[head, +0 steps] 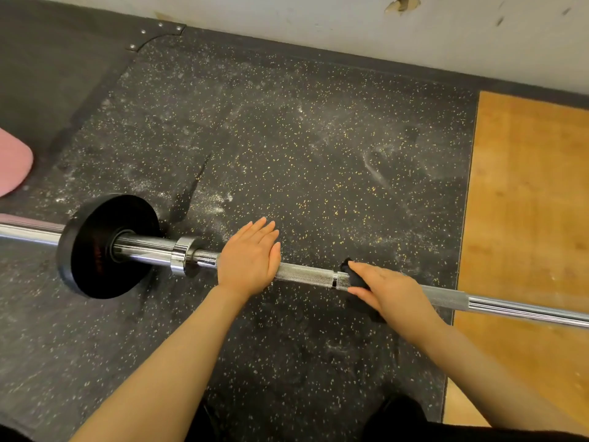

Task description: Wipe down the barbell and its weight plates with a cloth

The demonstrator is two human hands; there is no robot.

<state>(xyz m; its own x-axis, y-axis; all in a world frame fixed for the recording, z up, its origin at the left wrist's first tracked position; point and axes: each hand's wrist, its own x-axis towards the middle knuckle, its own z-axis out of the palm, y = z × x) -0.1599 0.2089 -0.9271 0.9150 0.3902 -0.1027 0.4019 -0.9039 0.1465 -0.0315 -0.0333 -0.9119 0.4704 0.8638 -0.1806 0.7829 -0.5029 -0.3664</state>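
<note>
**One hand steadies, the other wipes**

The barbell [306, 275] lies across the speckled rubber floor [318, 154], its black weight plate [95, 247] to my left holding the shaft just off the ground. A bar on a round plate will roll, I judge, so my left hand [248, 256] lies flat on the shaft near the collar [183, 255], fingers straight and together, pressing it still. My right hand [389, 291] has the black cloth [358, 282] draped over the knurled section, fingers laid over it and thumb beneath, closing the fabric around the steel so it rubs all the way round (the far side of that hold is hidden). The plate looks not yet wiped.
</note>
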